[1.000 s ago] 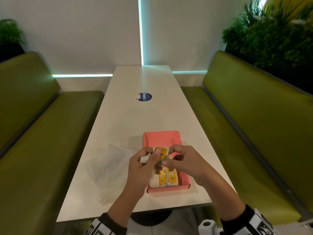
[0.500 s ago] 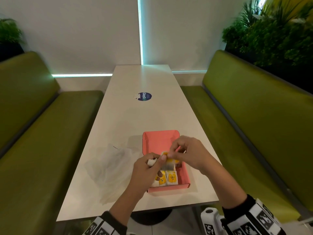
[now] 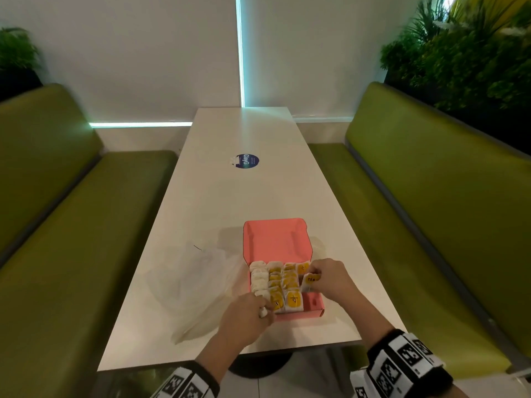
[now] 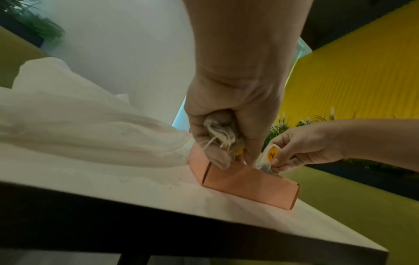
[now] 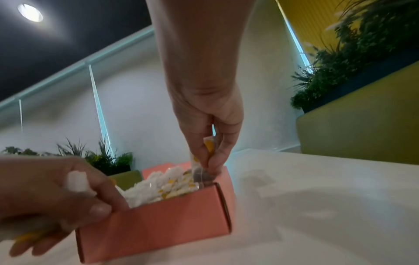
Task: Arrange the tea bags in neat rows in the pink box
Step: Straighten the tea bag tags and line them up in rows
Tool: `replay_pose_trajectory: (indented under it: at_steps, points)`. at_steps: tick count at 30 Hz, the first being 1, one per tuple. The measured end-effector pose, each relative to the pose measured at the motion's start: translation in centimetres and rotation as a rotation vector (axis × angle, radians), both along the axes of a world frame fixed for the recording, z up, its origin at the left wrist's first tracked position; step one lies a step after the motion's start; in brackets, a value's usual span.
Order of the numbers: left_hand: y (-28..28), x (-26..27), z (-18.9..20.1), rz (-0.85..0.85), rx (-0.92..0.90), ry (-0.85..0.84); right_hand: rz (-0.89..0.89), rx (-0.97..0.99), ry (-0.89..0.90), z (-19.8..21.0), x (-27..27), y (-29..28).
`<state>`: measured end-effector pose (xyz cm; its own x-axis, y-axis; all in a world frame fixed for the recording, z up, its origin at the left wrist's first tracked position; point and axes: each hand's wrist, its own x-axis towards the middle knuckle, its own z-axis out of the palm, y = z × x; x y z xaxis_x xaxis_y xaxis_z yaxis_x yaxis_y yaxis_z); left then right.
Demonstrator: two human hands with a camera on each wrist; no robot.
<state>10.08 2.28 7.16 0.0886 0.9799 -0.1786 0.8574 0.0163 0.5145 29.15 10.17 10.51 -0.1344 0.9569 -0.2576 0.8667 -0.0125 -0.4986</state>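
Right hand (image 3: pixel 330 278): thumb and fingertips (image 5: pixel 205 162) pinched narrow on one tea bag (image 3: pixel 311 282), held upright over the 3 o'clock side of the pink box (image 3: pixel 314 310), bottom edge just at the right-hand column. Left hand (image 3: pixel 247 320): fingers curled tight round a small bunch of bags (image 4: pixel 221 133), strings and a yellow tag showing in the fist; knuckles against the box's 7 o'clock corner. Inside the box: packed bags (image 3: pixel 277 284) in three full columns from 9 o'clock inward, white-faced at the edge, yellow-labelled beside; fourth column, at 3 o'clock, filled only at its far end, pink floor bare toward 5 o'clock. Judged well past half done; remaining: fill out the fourth column with the pinched bag and those in the left fist. Count of bags left: cannot tell. Lid (image 3: pixel 275 239) open, standing back at 12 o'clock. Crumpled clear plastic bag (image 3: pixel 195 285) at 9 o'clock of the box, on the table, seemingly emptied. Long white table (image 3: pixel 244 196), round blue sticker (image 3: pixel 247 161) far off at 12 o'clock. Green bench seats (image 3: pixel 431 211) either side, white wall with light strips, plants (image 3: pixel 474 53) at 2 and 10 o'clock.
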Motion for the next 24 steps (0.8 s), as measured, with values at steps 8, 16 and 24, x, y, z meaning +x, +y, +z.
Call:
replay_pose_trajectory:
  at_steps: [8, 16, 24]
  points:
    - [-0.2, 0.6, -1.1, 0.013, 0.086, 0.14, -0.118, 0.134, -0.288, -1.6, -2.4, 0.3]
    - [-0.3, 0.4, -1.0, 0.011, 0.071, 0.092, 0.06, 0.236, -0.436, -3.1, -2.4, 1.0]
    - [-0.5, 0.4, -1.0, -0.011, 0.087, 0.131, -0.114, 0.392, -0.156, -4.2, -2.0, 0.0]
